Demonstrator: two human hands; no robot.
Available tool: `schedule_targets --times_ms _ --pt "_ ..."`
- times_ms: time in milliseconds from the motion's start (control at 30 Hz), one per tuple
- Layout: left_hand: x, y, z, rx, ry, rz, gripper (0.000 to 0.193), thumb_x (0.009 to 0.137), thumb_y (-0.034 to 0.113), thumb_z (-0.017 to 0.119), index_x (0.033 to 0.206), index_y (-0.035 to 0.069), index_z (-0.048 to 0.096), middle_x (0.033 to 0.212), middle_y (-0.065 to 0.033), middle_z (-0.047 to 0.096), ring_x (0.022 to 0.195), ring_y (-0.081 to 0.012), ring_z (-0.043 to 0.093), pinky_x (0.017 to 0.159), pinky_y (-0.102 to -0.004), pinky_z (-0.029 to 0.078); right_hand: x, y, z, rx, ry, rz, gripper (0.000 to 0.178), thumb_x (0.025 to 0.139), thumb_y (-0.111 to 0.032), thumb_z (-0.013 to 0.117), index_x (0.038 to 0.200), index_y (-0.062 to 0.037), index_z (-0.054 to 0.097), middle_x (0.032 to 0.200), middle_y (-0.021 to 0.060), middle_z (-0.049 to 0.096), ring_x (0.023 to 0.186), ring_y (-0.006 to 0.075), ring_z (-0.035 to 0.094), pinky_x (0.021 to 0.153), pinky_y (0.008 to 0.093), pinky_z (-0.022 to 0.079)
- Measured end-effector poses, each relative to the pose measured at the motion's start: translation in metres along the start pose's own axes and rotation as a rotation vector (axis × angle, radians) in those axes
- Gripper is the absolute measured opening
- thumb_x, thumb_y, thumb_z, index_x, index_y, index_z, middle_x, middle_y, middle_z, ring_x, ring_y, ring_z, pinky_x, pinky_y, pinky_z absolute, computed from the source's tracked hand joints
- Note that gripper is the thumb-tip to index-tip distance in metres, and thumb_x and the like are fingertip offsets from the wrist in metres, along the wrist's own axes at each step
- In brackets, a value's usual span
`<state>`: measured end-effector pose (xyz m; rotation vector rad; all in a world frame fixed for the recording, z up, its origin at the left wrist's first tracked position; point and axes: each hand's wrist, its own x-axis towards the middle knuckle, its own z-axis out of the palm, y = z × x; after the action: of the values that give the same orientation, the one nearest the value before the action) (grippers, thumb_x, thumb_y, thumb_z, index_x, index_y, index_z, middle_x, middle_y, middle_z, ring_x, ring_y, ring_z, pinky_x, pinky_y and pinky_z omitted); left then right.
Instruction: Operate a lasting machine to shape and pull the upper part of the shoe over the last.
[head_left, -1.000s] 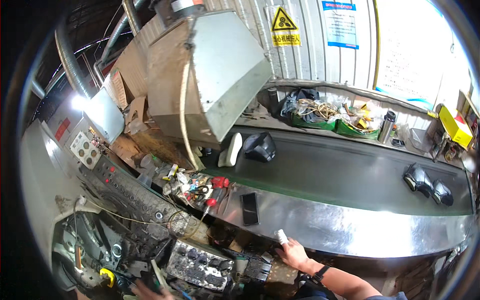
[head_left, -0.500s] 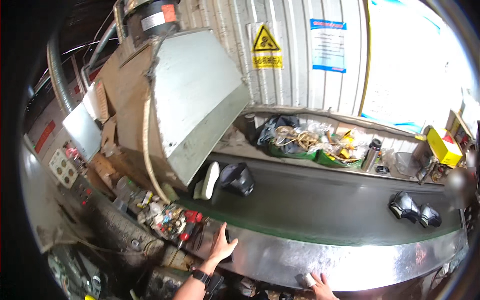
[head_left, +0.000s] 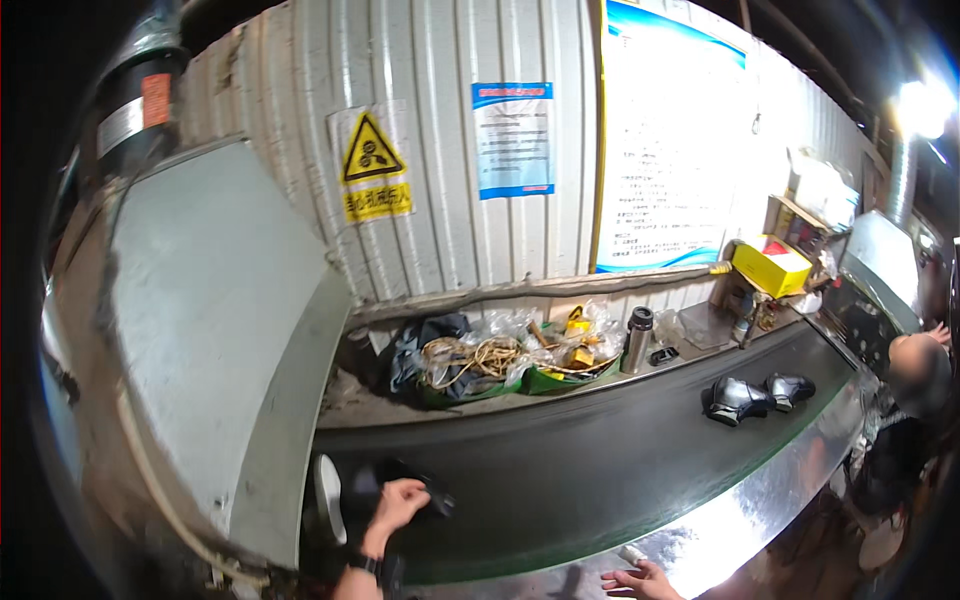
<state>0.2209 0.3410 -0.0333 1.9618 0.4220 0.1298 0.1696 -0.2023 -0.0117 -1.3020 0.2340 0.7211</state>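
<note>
On the dark conveyor belt (head_left: 560, 480), my left hand (head_left: 400, 503) has its fingers closed at a black shoe (head_left: 440, 500), partly hidden behind the hand. A wristband circles my left wrist. Just left of that shoe, beside the metal hood, a pale shoe sole (head_left: 328, 497) stands on edge. My right hand (head_left: 642, 581) is low in the picture over the metal edge of the belt, fingers apart and holding nothing; a whitish wrap (head_left: 631, 554) shows at one finger. Farther right on the belt lie two shiny dark shoes (head_left: 738, 400).
A large grey metal hood (head_left: 210, 320) covers the belt's left end. Along the back ledge stand green-rimmed containers of cords and plastic bags (head_left: 480, 362), a steel thermos (head_left: 638, 340) and a yellow box (head_left: 772, 266). Another person (head_left: 915, 375) is at the far right.
My left hand has gone from the metal edge, beside the red tool, out to the black shoe on the belt. The view has swung right. My right hand stays near the metal edge.
</note>
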Motion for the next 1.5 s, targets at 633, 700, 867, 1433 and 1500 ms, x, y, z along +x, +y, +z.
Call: schedule_targets --times_ms 633,700,867,1433,1500 --pt "-0.09 -0.069 -0.093 0.283 0.362 -0.712 0.114 0.063 0.027 0.089 0.162 0.02 0.033 0.162 -0.0258 0.031 0.151 -0.0421 0.029 0.123 -0.051 0.029 0.024 0.023 -0.012 0.8 0.034 0.245 0.088 0.091 0.015 0.066 0.158 -0.0185 0.02 0.145 0.0188 0.047 0.129 0.0362 0.057 0.105 0.0801 0.042" --pt "-0.12 -0.026 -0.066 0.651 0.408 -0.593 0.106 0.06 0.022 0.088 0.156 0.018 0.044 0.157 -0.0278 0.035 0.147 -0.0479 0.029 0.12 -0.0569 0.029 -0.001 0.018 -0.029 0.636 0.029 0.163 0.073 0.097 0.0 0.067 0.156 -0.0147 0.026 0.144 0.0209 0.049 0.124 0.0396 0.06 0.104 0.0749 0.046" --pt "-0.193 0.051 0.036 0.966 0.38 0.32 0.062 0.054 0.021 0.084 0.115 0.014 0.073 0.15 -0.0234 0.039 0.14 -0.0473 0.032 0.11 -0.0608 0.029 -0.03 0.018 -0.078 0.486 -0.132 0.148 0.044 0.109 -0.032 0.051 0.143 -0.0042 0.042 0.144 0.0198 0.052 0.127 0.0422 0.057 0.104 0.0632 0.05" --pt "-0.343 0.088 0.264 0.273 -0.159 0.899 0.01 0.084 0.024 0.075 0.085 0.015 0.072 0.129 -0.0071 0.067 0.127 -0.0228 0.057 0.109 -0.0451 0.036 -0.118 0.043 -0.161 0.493 0.097 0.019 0.058 0.091 -0.029 0.079 0.142 -0.0189 0.053 0.145 0.0096 0.059 0.137 0.0349 0.053 0.115 0.071 0.035" --pt "-0.339 0.067 0.234 0.339 0.016 0.794 0.006 0.084 0.015 0.073 0.082 0.01 0.07 0.122 -0.0098 0.07 0.122 -0.0271 0.061 0.104 -0.0489 0.044 -0.132 0.052 -0.162 0.467 0.094 0.033 0.062 0.09 -0.03 0.08 0.144 -0.0196 0.052 0.146 0.0098 0.058 0.135 0.0352 0.055 0.113 0.068 0.041"
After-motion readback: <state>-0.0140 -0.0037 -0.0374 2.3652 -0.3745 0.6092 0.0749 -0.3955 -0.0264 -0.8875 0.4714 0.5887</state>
